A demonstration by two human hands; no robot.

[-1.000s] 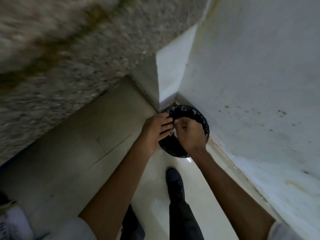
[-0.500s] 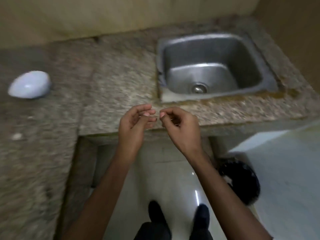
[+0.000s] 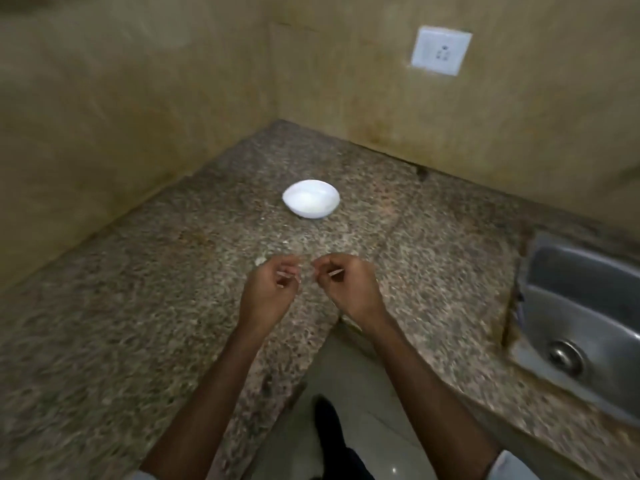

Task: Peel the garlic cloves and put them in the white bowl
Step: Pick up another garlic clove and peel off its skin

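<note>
Nearer than the bowl (image 3: 310, 199), left hand (image 3: 273, 291) and right hand (image 3: 349, 289) hover with fingers curled; blur hides whether they pinch anything. A pale bit, probably a clove (image 3: 260, 260), lies on the worktop (image 3: 138, 306) beside the left hand. It should be light, firm and papery-skinned, so pinch its sides.

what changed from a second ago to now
The left hand and right hand came up from the black bin on the floor to above the counter, in front of the white bowl, and parted slightly. Their fingers stay curled; whether they hold anything is too blurred to tell.
</note>
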